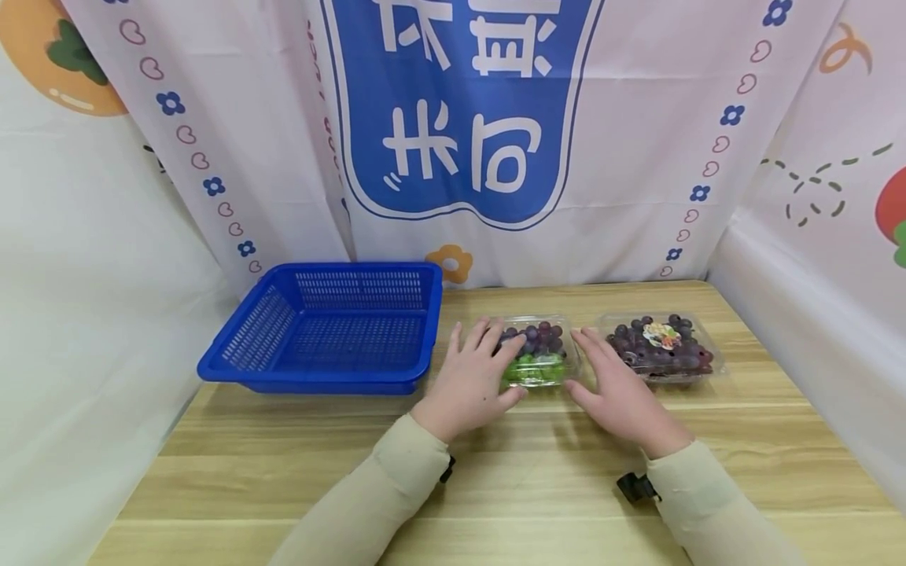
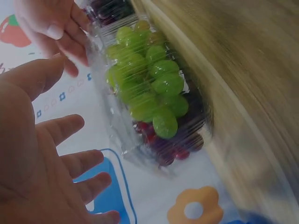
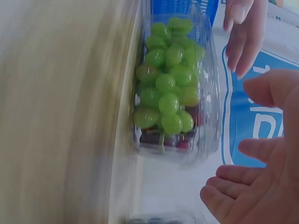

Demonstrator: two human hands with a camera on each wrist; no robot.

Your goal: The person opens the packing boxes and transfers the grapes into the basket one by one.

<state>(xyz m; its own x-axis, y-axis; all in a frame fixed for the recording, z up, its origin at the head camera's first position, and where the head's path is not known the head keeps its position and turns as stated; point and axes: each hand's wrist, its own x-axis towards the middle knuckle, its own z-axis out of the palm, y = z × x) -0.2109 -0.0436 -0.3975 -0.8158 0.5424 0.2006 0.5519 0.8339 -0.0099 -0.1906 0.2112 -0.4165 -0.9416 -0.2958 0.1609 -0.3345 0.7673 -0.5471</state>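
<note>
Grape box (image 1: 539, 355) sits on the worktop (image 1: 538, 495), between the left grip (image 1: 469, 385) and the right grip (image 1: 623, 397). Both grips are wide and hold nothing. I cannot tell if the left one touches the box. The work looks close to its start: the box is not picked up, and getting hold of it seems left to do. It is clear and shiny and looks closed. Green grapes (image 2: 149, 79) fill the side nearer the wrists, with dark purple grapes (image 1: 543, 333) on the far side. Left of the left grip is a blue basket (image 1: 311, 376). Just right of the right grip is a second box (image 1: 661, 358) of dark grapes.
</note>
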